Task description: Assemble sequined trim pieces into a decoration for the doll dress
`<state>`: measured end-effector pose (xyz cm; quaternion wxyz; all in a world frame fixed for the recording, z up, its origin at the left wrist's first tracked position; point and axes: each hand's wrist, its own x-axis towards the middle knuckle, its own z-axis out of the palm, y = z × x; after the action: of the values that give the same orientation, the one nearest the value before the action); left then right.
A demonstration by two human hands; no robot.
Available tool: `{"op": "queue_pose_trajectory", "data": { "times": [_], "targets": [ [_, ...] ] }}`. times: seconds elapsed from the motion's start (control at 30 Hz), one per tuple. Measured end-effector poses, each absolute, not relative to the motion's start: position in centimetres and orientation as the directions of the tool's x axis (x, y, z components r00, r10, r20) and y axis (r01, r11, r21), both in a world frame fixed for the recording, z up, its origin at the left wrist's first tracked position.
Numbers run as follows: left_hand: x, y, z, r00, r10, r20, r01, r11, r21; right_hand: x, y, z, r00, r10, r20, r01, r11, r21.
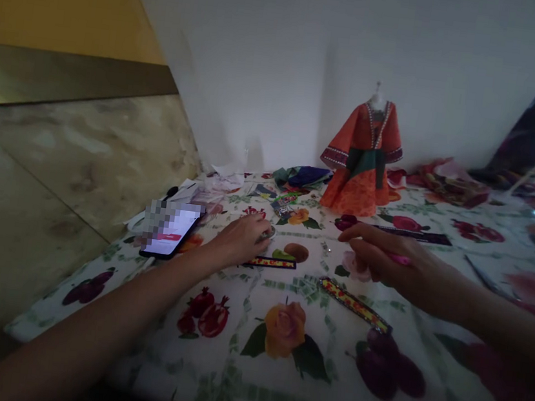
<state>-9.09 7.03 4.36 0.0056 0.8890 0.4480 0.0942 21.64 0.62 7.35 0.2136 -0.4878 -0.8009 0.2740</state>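
My left hand (247, 234) rests low over the table with its fingers curled down. At its fingertips is a small round greyish thing (268, 232), mostly hidden by the fingers. Just below that hand lies a short yellow-and-red patterned strip of trim (272, 263). My right hand (387, 259) hovers above the cloth, its fingers bent round a slim pink thing (399, 259) of which only a short part shows. A second patterned trim strip (356, 305) with a dark edge lies slantwise below the right hand.
A small orange-and-green dress (362, 166) stands upright on a form by the wall. A phone (173, 234) leans at left. Behind lie folded blue cloth (307, 177), a small packet (284, 209) and a dark strip (431, 237). A thin pointed tool (480, 273) is at right.
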Motion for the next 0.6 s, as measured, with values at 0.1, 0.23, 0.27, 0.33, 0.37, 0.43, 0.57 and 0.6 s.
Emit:
{"op": "queue_pose_trajectory", "data": {
  "times": [0.1, 0.23, 0.27, 0.33, 0.37, 0.43, 0.57, 0.6],
  "targets": [
    [-8.9, 7.7, 3.7, 0.579, 0.801, 0.154, 0.797, -0.595, 0.101, 21.6, 0.6, 7.4, -0.427, 0.898, 0.11, 0.666, 0.394, -0.633],
    [-8.4, 8.0, 3.9, 0.593, 0.79, 0.158, 0.779, -0.612, 0.137, 21.7, 0.9, 7.2, -0.439, 0.871, 0.219, 0.615, 0.47, -0.633],
    [-8.2, 7.8, 4.1, 0.601, 0.783, 0.161, 0.768, -0.621, 0.152, 21.7, 0.9, 7.2, -0.439, 0.864, 0.247, 0.6, 0.486, -0.635],
    [-7.7, 6.9, 5.0, 0.62, 0.766, 0.169, 0.741, -0.643, 0.194, 21.7, 0.7, 7.3, -0.444, 0.856, 0.265, 0.555, 0.495, -0.669],
    [-7.4, 6.2, 5.5, 0.633, 0.756, 0.168, 0.723, -0.655, 0.222, 21.6, 0.6, 7.4, -0.452, 0.856, 0.251, 0.527, 0.483, -0.7],
    [-6.7, 4.4, 6.6, 0.655, 0.735, 0.173, 0.684, -0.675, 0.275, 21.3, 0.3, 7.6, -0.485, 0.855, 0.181, 0.475, 0.432, -0.766],
    [-5.4, 0.9, 7.9, 0.731, 0.656, 0.187, 0.566, -0.737, 0.369, 20.1, -0.4, 7.8, -0.556, 0.831, 0.021, 0.425, 0.306, -0.852],
    [-5.2, 0.3, 8.0, 0.74, 0.635, 0.22, 0.536, -0.755, 0.377, 19.8, -0.5, 7.6, -0.572, 0.82, -0.018, 0.401, 0.26, -0.878]
  ]
}}
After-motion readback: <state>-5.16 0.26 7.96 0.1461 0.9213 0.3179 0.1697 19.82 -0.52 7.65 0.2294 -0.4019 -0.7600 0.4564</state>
